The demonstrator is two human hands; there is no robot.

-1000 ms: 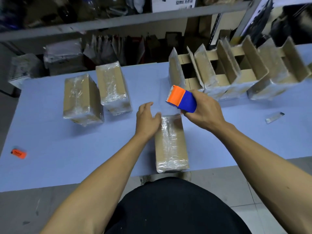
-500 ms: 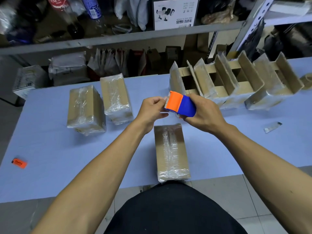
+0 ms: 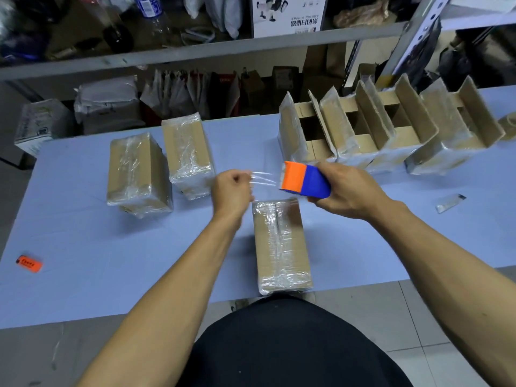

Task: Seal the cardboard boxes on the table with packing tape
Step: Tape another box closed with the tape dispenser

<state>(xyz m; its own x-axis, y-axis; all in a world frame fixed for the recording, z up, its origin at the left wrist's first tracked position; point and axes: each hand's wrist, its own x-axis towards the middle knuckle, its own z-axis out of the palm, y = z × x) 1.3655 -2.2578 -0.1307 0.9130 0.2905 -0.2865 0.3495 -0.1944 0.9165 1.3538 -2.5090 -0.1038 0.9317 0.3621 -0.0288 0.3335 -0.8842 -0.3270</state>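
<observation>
Little readable print

A white carton (image 3: 289, 15) on the shelf (image 3: 195, 53) carries a line of Chinese characters, seen upside down and too small to read. The blue bottle label (image 3: 148, 5) and the orange tag (image 3: 29, 264) on the table (image 3: 83, 247) are illegible.

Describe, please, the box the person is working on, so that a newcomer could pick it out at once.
Start from the blue table and go to its near edge, straight in front of the person. The cardboard box lies there lengthwise, below the tape dispenser. Unlike the two wrapped boxes at far left and the open ones at the back, it lies alone.
</observation>
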